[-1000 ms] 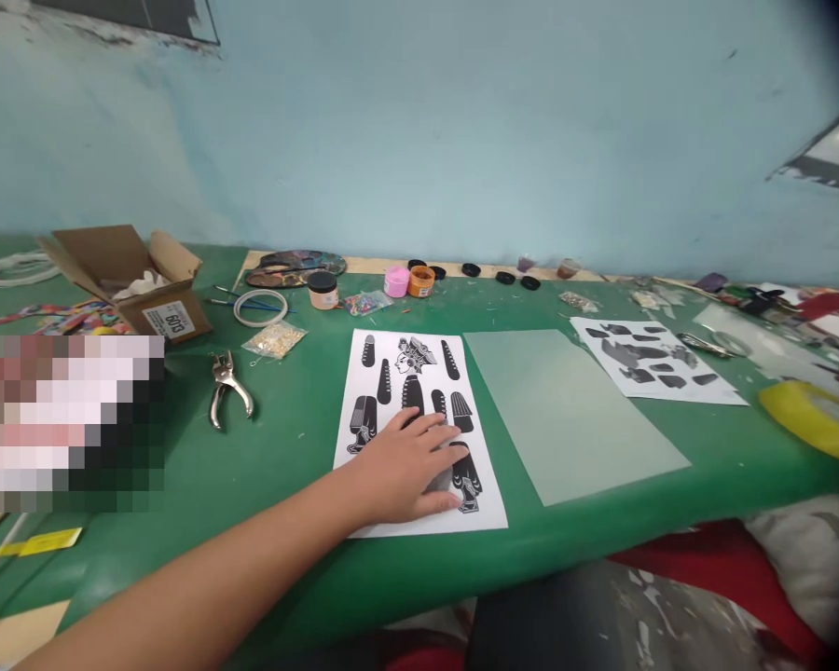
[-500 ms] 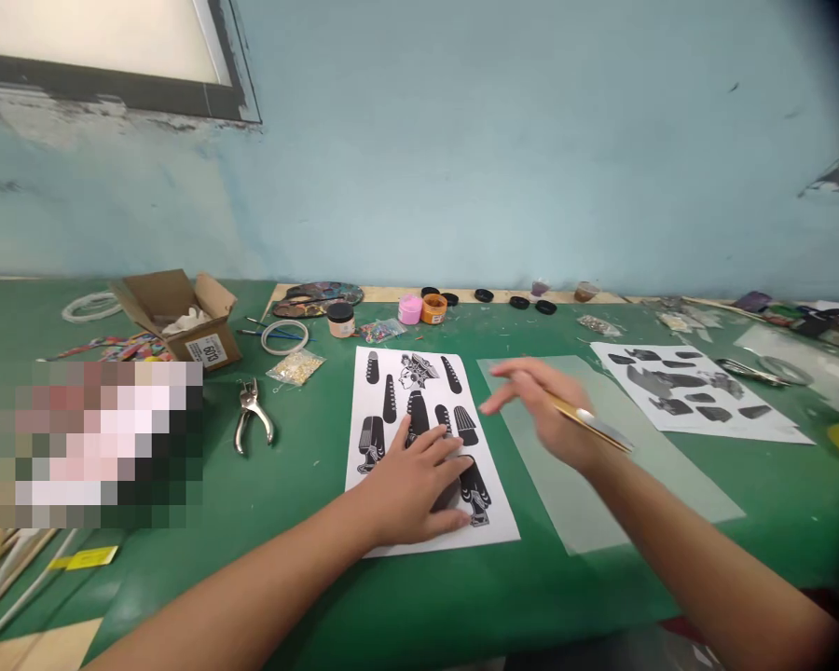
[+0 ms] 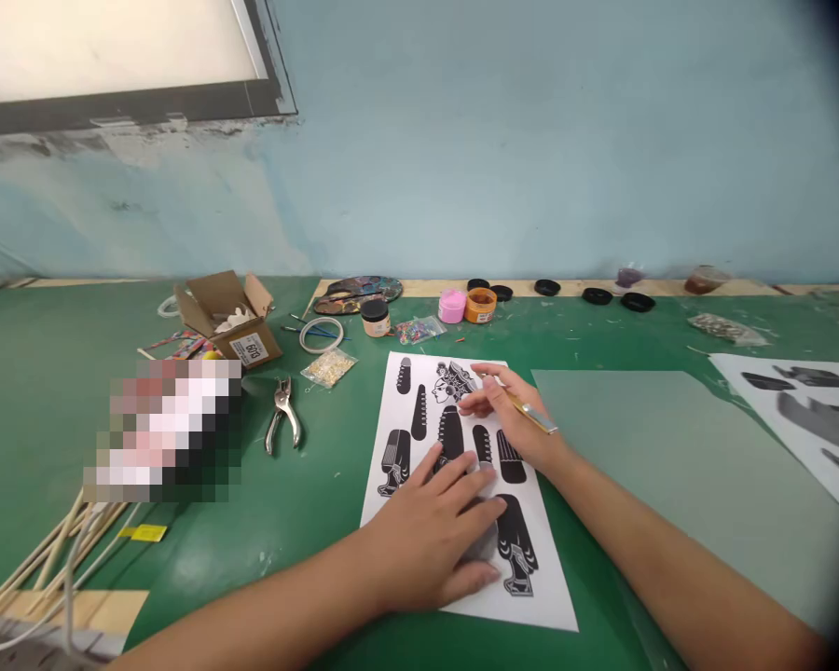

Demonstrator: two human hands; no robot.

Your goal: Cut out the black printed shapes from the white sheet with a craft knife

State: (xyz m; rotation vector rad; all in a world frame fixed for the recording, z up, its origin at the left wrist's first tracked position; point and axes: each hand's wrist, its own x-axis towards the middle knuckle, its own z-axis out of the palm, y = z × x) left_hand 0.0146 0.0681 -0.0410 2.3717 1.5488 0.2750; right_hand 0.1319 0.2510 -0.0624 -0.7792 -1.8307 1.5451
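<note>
My left hand (image 3: 440, 531) lies flat with fingers spread on a white printed sheet (image 3: 454, 596). Black shadow-puppet-like shapes and a crowned head in profile are printed on it; some are hidden under the hand. Over the sheet's upper right part is my right hand (image 3: 514, 410), its fingers curled around a slim gold-and-silver craft knife (image 3: 531, 412). The knife's visible end points back toward the wrist. Whether the right fingertips touch the paper I cannot tell. Right of the sheet, partly under my right forearm, lies a translucent pale sheet (image 3: 643, 438).
A hole punch (image 3: 283, 417) lies to the left, near an open cardboard box (image 3: 255, 345). Behind the sheet stand a black-lidded jar (image 3: 376, 317), a pink jar (image 3: 451, 306) and an orange jar (image 3: 480, 305). Another printed sheet (image 3: 804, 410) is at right; wooden sticks (image 3: 56, 550) at lower left.
My right hand has moved from above the translucent sheet to the printed sheet, still holding the knife. My left hand stays on the paper. The view has turned right and come closer.
</note>
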